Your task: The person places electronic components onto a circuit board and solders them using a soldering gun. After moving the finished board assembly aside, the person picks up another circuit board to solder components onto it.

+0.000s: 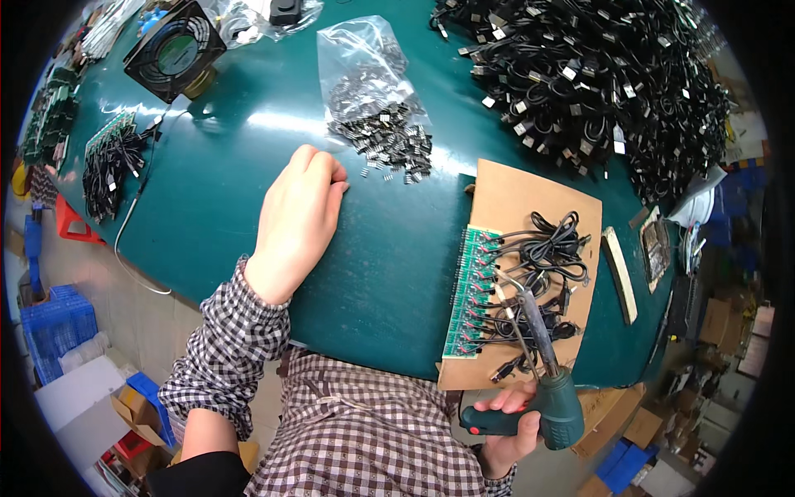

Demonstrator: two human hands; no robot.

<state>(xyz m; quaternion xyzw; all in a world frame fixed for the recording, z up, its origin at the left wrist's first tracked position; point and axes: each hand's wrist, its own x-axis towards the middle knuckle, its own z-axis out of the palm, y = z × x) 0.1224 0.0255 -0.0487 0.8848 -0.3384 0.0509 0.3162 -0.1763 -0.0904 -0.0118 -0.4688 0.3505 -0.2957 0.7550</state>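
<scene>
My left hand (300,217) rests on the green table with its fingers curled and pressed together; whatever they may hold is too small to make out. Just beyond its fingertips lies a heap of small black connector pieces (389,141), partly spilled from a clear plastic bag (360,51). My right hand (512,431) grips the dark green handle of a soldering gun (560,406). Its metal barrel points away from me, over a strip of green circuit boards (469,302). Black cables (556,248) run from the boards across a brown cardboard sheet (530,192).
A large heap of black cables (571,74) covers the far right. At the far left stand a black square fan (175,51) and a bundle of boards with cables (112,166). A pale strip (619,275) and a grimy tray (655,248) lie right of the cardboard.
</scene>
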